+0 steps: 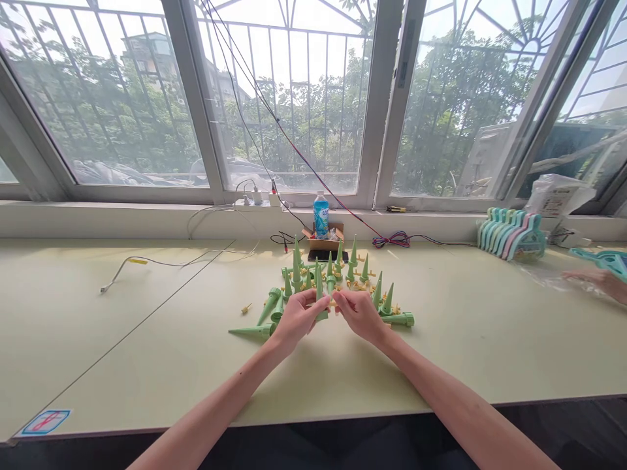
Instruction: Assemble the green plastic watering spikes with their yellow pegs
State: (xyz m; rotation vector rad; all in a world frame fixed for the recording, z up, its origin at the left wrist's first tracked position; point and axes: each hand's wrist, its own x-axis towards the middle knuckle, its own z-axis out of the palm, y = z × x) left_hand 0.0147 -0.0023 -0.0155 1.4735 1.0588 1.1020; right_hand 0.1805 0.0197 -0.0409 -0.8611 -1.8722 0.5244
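I see left hand [302, 313] holding green spike [319, 287] over counter [196, 365], right hand [358, 314] pinching yellow piece [332, 303] beside it. Other spikes [296, 277] crowd just beyond, bottle [321, 219] and box [326, 245] behind. Co-worker's hand [598, 281] right, near hangers [512, 235].

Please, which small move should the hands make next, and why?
Perhaps the right hand should push the yellow piece into the side of the spike: the left hand holds the spike point up, the right pinches the piece beside it, and some other spikes show similar pieces at their sides. Whether it is already seated is unclear.
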